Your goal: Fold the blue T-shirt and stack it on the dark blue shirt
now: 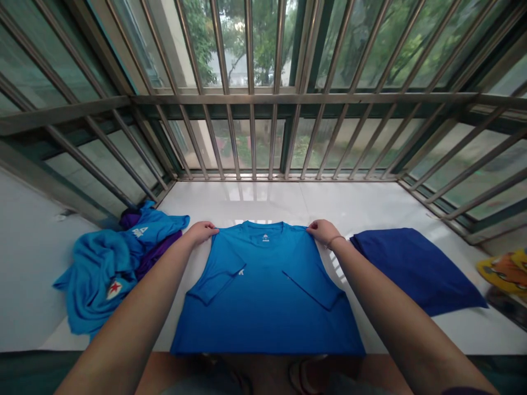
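Blue tee (265, 307) lies btwn L fingers (209, 226) & R fingers (316, 224), each pinching its shldr edge

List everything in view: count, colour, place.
T-shirt: one, blue, centre of ledge
Crumpled clothes: several, blue and purple, left
Folded garment: one, dark blue, right
Patterned item: one, yellow and orange, right edge
Ledge: one, white, beneath clothes
Metal bars: many, silvery, three sides
Window panes: several, clear, behind bars
Trees: several, green, outside
Wall: one, pale, far left
Wristband: one, colour unclear, right wrist
Forearms: two, bare, reaching forward
Left hand: one, pinching one T-shirt shoulder
Right hand: one, pinching the other shoulder
Legs: two, bottom edge
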{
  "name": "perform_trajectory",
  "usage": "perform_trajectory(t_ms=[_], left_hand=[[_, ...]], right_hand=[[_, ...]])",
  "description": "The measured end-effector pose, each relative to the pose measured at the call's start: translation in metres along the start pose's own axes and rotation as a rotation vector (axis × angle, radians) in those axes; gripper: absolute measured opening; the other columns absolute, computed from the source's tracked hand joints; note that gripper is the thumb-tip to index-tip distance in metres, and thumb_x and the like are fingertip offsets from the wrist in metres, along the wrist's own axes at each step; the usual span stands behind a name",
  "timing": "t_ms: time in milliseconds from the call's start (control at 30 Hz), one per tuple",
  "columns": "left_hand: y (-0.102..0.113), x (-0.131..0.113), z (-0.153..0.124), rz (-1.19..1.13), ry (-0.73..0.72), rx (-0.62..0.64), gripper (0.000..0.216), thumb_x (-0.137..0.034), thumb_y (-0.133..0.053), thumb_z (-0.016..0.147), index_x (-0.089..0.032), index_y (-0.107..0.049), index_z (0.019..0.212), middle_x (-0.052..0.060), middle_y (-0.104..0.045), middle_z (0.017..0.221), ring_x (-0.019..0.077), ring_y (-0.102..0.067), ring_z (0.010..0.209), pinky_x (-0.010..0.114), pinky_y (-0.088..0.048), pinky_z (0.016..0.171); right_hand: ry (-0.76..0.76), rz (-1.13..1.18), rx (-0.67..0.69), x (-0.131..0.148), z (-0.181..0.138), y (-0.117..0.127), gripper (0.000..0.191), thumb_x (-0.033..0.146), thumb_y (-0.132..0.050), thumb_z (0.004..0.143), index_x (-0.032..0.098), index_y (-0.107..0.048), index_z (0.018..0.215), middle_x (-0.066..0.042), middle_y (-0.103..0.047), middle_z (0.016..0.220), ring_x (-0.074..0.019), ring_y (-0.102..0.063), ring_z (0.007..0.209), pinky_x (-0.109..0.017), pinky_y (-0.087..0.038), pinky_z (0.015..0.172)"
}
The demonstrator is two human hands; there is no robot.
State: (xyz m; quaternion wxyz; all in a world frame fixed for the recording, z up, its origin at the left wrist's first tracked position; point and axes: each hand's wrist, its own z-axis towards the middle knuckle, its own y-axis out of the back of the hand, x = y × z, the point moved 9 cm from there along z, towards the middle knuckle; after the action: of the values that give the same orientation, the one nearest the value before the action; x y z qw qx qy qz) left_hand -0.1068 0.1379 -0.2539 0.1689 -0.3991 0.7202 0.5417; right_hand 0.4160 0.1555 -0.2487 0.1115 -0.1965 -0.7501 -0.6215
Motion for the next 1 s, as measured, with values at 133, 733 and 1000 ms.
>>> perform_trajectory(t_ms=[133, 733, 1000], left_hand=[[0.01, -0.012, 0.014, -0.133, 0.051, -0.08, 0.037, -0.048, -0.088, 0.071, -0.023, -0.062, 0.079, -0.009, -0.045, 0.047, 0.0111, -0.037, 0.042, 0.024, -0.023, 0.046], [0.049, 0.0, -0.127, -0.104, -0.464, -0.127, 0.058, -0.079, -0.078, 0.078, -0.025, -0.071, 0.1, 0.004, -0.081, 0.087, 0.0255, -0.078, 0.085, 0.037, -0.064, 0.081], [-0.006, 0.058, -0.206, 0.376, -0.715, 0.005, 0.024, -0.045, -0.066, 0.097, -0.031, -0.083, 0.103, 0.009, -0.082, 0.127, 0.0307, -0.074, 0.123, 0.045, -0.058, 0.11]], right_hand=[[-0.045, 0.032, -0.087, 0.009, 0.016, 0.02, 0.015, 0.032, -0.077, 0.092, 0.018, -0.084, 0.09, -0.007, -0.08, 0.078, -0.0198, -0.076, 0.081, -0.026, -0.053, 0.077], [0.375, 0.288, -0.395, -0.009, -0.157, 0.091, 0.03, 0.055, -0.065, 0.1, 0.027, -0.072, 0.098, -0.006, -0.076, 0.089, -0.0232, -0.073, 0.079, -0.035, -0.06, 0.075], [0.568, 0.151, -0.059, -0.032, -0.256, -0.018, 0.02, 0.033, -0.057, 0.105, 0.03, -0.076, 0.104, -0.008, -0.078, 0.11, -0.0273, -0.075, 0.104, -0.043, -0.062, 0.096]])
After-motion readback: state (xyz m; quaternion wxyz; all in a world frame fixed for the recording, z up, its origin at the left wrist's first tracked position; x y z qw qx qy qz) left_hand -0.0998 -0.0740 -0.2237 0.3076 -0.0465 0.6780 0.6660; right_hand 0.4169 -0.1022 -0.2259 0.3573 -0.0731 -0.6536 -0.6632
